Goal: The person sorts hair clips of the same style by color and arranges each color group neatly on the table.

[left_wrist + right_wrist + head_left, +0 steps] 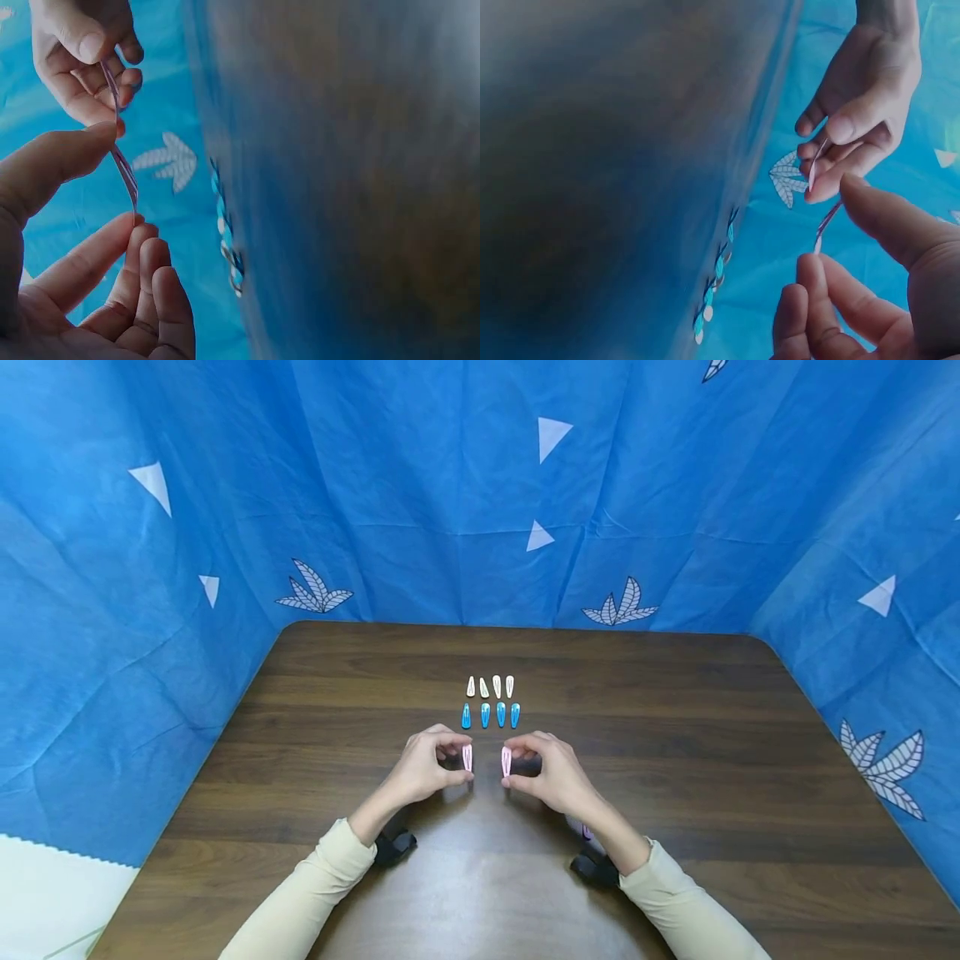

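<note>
My left hand [422, 770] pinches a pink snap hair clip [467, 758] between thumb and fingertips, one at each end. Opposite it, my right hand [557, 775] holds a second pink hair clip [506, 762] the same way. Both clips point away from me, a small gap apart, just short of a row of several blue hair clips [501, 715]. Behind the blue ones runs a row of several whitish hair clips [497, 686]. In the left wrist view the held clip [126, 176] shows edge-on, as does the right hand's clip [826, 221] in the right wrist view.
Another pinkish clip [587, 832] lies partly hidden beneath the right forearm. Black wrist straps [395, 847] sit under both wrists. The dark wooden table [675, 718] is walled by blue patterned cloth [420, 468] at the back and sides.
</note>
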`<control>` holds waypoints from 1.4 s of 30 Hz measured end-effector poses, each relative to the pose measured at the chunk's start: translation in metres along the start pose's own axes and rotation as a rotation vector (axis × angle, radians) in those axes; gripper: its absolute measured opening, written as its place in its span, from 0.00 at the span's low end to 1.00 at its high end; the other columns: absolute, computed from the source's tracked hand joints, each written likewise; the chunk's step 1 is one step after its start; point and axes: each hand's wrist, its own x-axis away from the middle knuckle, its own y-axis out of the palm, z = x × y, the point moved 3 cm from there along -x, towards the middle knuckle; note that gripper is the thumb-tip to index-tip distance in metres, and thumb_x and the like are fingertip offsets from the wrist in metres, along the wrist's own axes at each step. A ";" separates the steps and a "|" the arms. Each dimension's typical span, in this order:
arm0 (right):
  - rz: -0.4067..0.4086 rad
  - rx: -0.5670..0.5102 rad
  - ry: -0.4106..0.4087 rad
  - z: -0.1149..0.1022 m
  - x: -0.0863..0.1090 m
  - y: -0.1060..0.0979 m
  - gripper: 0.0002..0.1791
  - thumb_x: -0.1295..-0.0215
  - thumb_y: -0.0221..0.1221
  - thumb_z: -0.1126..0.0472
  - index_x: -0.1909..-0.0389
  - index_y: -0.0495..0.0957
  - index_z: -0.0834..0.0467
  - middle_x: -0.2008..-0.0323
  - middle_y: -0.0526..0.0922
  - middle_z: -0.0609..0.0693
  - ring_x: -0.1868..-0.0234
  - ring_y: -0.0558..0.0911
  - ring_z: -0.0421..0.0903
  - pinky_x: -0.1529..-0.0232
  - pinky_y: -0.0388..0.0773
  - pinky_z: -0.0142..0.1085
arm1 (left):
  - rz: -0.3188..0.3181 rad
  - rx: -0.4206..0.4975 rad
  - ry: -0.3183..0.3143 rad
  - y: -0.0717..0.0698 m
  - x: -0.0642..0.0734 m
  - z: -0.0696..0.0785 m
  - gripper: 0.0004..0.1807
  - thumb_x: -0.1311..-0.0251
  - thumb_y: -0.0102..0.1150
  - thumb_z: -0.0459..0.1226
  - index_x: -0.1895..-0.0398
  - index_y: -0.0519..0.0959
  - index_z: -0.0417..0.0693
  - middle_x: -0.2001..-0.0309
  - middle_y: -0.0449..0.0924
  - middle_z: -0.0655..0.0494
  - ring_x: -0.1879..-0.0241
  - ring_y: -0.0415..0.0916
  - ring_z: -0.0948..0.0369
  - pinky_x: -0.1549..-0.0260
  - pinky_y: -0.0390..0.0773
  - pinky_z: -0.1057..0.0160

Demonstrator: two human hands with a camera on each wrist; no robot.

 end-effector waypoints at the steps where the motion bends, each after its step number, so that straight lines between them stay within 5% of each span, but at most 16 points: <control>1: -0.004 0.000 0.014 -0.001 -0.006 0.003 0.23 0.55 0.76 0.61 0.55 0.83 0.57 0.65 0.83 0.48 0.60 0.79 0.46 0.55 0.76 0.42 | 0.000 0.004 -0.008 -0.002 -0.003 -0.003 0.24 0.61 0.78 0.31 0.56 0.84 0.36 0.64 0.81 0.50 0.64 0.77 0.57 0.64 0.80 0.64; 9: -0.067 -0.034 0.169 0.004 -0.045 0.025 0.23 0.56 0.76 0.62 0.56 0.84 0.59 0.66 0.85 0.49 0.65 0.79 0.45 0.61 0.74 0.34 | -0.052 0.026 -0.033 -0.004 -0.024 -0.025 0.24 0.60 0.78 0.34 0.55 0.85 0.36 0.66 0.81 0.47 0.64 0.76 0.57 0.65 0.75 0.68; 15: -0.109 -0.032 0.205 0.009 -0.058 0.035 0.23 0.57 0.76 0.62 0.56 0.84 0.60 0.67 0.85 0.49 0.70 0.78 0.41 0.66 0.73 0.31 | -0.084 -0.012 -0.075 -0.001 -0.027 -0.036 0.24 0.60 0.78 0.37 0.55 0.86 0.38 0.67 0.82 0.52 0.66 0.75 0.61 0.65 0.71 0.68; 42: -0.129 0.069 0.199 0.015 -0.060 0.042 0.28 0.60 0.78 0.59 0.52 0.84 0.55 0.70 0.83 0.44 0.74 0.75 0.37 0.69 0.71 0.31 | -0.066 -0.095 -0.040 0.004 -0.028 -0.042 0.27 0.58 0.78 0.37 0.50 0.84 0.41 0.69 0.77 0.55 0.66 0.73 0.62 0.64 0.69 0.68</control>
